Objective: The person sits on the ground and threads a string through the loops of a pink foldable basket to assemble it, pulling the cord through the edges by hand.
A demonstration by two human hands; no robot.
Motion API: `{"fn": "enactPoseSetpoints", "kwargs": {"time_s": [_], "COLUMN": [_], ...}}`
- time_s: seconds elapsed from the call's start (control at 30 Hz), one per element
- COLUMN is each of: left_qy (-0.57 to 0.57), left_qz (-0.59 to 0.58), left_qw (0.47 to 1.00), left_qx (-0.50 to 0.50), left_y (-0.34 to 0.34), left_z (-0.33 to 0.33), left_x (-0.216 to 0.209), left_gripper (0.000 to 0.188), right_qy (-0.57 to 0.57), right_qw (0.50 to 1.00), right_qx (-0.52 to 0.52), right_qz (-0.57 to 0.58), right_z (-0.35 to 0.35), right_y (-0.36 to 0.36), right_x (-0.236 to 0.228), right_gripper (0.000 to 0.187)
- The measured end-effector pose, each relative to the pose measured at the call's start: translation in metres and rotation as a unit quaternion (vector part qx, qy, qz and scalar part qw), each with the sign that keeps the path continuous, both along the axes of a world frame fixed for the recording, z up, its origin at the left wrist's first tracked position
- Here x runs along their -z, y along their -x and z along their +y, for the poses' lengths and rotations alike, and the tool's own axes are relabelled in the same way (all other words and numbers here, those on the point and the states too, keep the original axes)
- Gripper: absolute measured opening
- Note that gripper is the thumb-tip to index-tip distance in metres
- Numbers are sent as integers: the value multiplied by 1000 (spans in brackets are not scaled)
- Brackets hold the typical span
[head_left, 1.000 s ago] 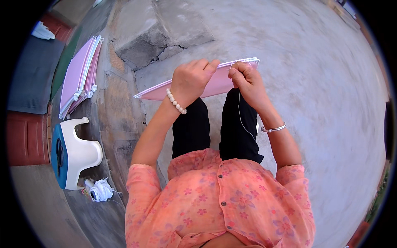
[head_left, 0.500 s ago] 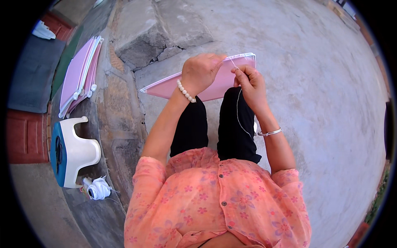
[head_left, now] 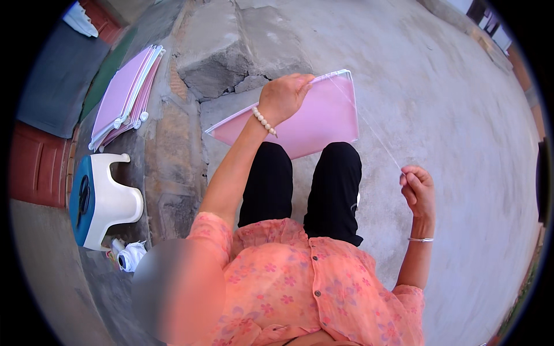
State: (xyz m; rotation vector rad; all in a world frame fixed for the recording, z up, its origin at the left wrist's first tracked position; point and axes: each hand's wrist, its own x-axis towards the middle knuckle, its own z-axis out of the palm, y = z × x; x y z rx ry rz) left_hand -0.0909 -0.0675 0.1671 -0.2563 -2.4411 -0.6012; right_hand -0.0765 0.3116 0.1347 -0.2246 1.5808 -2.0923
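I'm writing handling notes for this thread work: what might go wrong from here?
The thread runs straight between the pink panel and the right hand; if pulled too hard, it might snap.
The left hand holds the panel by its upper edge; a loosened grip could let it slip.

- My right hand (head_left: 418, 187) has moved from beside the pink panel's (head_left: 300, 130) upper edge to well apart, rightward and lower.
- Thread (head_left: 378, 136): earlier slack below that hand, now straight between edge and fingertips.
- Panel: tipped, more face visible.
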Motion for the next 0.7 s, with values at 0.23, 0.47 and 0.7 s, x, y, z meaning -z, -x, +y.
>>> {"fn": "enactPoseSetpoints", "kwargs": {"time_s": [0.23, 0.47, 0.7], "left_qy": [-31, -81, -76], "left_qz": [26, 16, -23], "left_qw": [997, 986, 984], "left_qx": [-72, -141, -159], "left_y": [18, 18, 8], "left_z": [-74, -141, -159], "left_x": [-9, -10, -13], "left_gripper": [24, 26, 27], "right_qy": [-199, -463, -29], "right_qw": [977, 878, 964], "right_qx": [25, 64, 248], "right_qz": [73, 103, 94], "right_z": [110, 238, 224], "right_y": [-13, -24, -13], "right_x": [37, 114, 91], "right_gripper": [12, 11, 14]}}
